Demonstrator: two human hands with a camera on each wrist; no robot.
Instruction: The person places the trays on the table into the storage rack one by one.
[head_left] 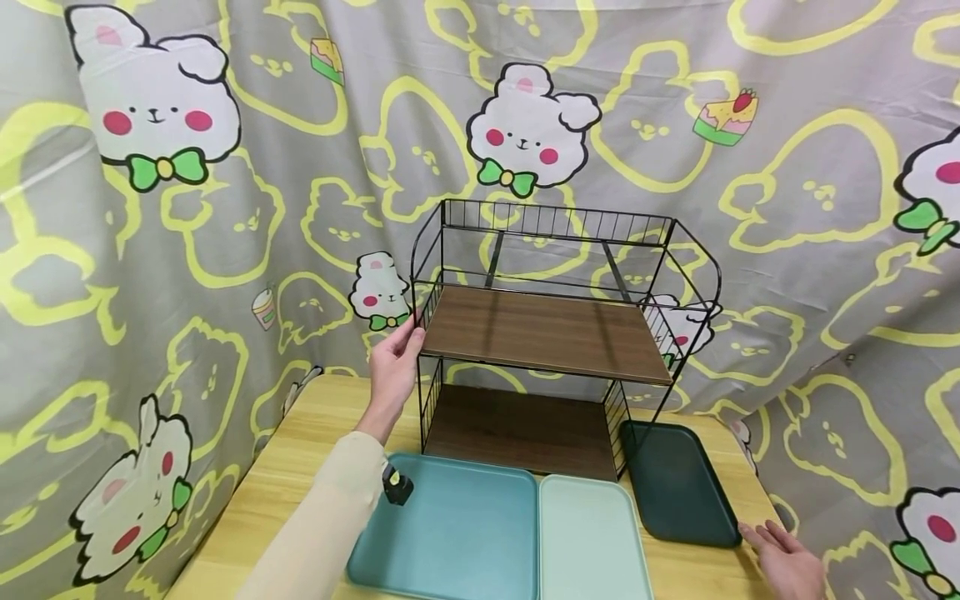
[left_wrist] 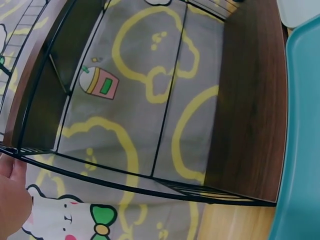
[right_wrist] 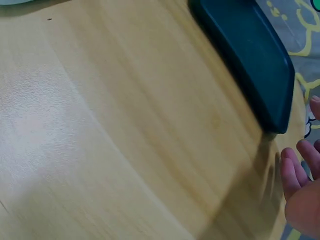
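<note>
A black wire rack point(head_left: 551, 250) with two brown wooden shelves stands at the back of a wooden table point(head_left: 307, 450). My left hand point(head_left: 393, 367) reaches up to the front left corner of the rack's upper shelf, and its thumb touches the wire frame there. In the left wrist view that hand point(left_wrist: 11, 197) shows only at the lower left, against the rack's black wire point(left_wrist: 150, 182). My right hand point(head_left: 783, 554) lies flat with straight fingers on the table, just beyond the near right corner of a dark green tray point(head_left: 678, 483). In the right wrist view its fingertips point(right_wrist: 295, 167) are a little short of the dark green tray point(right_wrist: 250, 55).
A teal tray point(head_left: 457, 525) and a mint tray point(head_left: 588, 542) lie side by side in front of the rack, with the dark green one to their right. A grey curtain point(head_left: 225, 250) with yellow and white bunny prints hangs round the table. The table's right edge is close to my right hand.
</note>
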